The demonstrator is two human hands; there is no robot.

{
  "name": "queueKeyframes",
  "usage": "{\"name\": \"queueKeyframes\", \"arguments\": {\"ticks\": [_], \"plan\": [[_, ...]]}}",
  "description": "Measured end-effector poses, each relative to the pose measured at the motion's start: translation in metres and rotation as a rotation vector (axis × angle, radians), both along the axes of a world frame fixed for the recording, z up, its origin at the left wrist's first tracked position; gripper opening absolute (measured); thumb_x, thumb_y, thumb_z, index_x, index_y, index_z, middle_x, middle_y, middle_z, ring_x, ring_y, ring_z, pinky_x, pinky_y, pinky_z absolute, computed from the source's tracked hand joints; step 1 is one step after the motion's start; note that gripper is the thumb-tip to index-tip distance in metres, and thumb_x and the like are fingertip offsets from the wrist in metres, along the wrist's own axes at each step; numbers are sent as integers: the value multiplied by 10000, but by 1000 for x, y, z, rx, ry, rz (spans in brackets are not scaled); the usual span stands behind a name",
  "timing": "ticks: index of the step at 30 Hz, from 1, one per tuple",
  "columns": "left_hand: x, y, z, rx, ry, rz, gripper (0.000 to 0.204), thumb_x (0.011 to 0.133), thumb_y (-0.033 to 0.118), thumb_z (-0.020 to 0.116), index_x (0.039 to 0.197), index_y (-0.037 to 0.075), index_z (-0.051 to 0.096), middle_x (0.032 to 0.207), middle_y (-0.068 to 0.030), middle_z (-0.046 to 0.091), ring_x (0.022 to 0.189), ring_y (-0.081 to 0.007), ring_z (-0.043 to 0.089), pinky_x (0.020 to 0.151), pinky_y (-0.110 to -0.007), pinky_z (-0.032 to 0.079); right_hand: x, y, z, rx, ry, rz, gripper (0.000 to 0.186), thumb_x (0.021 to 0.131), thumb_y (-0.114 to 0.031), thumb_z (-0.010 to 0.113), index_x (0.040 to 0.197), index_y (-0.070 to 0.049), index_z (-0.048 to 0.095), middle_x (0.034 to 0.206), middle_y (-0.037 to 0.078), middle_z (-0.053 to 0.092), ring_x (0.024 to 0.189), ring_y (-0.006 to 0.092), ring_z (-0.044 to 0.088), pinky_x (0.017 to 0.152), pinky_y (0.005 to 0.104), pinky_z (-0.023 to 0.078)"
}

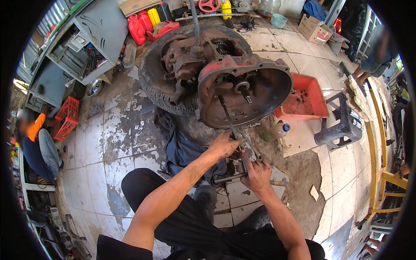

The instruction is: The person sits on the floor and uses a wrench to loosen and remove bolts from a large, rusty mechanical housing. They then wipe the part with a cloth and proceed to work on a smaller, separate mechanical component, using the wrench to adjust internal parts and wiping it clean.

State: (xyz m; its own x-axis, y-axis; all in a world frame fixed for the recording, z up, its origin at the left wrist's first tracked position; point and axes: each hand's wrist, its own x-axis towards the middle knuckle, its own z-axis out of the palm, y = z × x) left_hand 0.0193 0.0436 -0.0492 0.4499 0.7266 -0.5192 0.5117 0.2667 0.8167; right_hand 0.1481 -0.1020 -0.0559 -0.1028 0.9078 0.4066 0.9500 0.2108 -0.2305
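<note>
Both bare forearms reach forward from the lower edge, converging. The left hand (224,145) is curled shut, knuckles up. Just beside it, the right hand (256,171) grips with fingers folded.

Bare forearms end in a left hand (224,145) and right hand (256,172) smeared with grease, above black trousers, a black top and dark shoes

One rusty gearbox housing (242,93) is counted, propped on one tyre (160,82). Two hands are seen at work: the left hand (223,146) and the right hand (255,173). One red tray (305,102), two red crates (67,118), two yellow jerrycans (154,16) and one cardboard box (315,29) are tallied.
</note>
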Motion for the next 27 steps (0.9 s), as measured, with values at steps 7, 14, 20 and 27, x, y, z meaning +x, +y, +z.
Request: {"name": "queueKeyframes", "arguments": {"ticks": [7,14,20,27], "plan": [[10,10,14,-20,-63,70,401,931,312,645,1114,-45,623,973,-155,685,829,-184,675,696,-302,531,3,20,13,-87,44,-58,733,698,-119,720,1381,1,481,753,81,658,700,244,658,694,367,516],[5,24,31,-15,-53,93,421,925,356,642,1085,-33,654,1072,-156,658,1001,-187,596,867,-314,454,0,37,22,-89,-48,-42,845,615,-128,746,1408,-29,472,807,73,666,782,239,656,696,383,500],[0,23,26,31,-96,94,443,919,381,645,1089,-28,655,1055,-156,649,1003,-200,565,881,-321,431,-4,37,18,-23,-111,-26,898,630,-159,786,1430,10,416,821,76,671,774,234,649,714,390,514],[0,24,31,-1,-71,89,474,920,395,640,1137,-27,642,1048,-152,649,1015,-204,561,893,-340,425,-2,38,14,18,-71,-23,820,642,-131,749,1404,-7,470,773,73,652,733,240,638,661,377,487]]}}
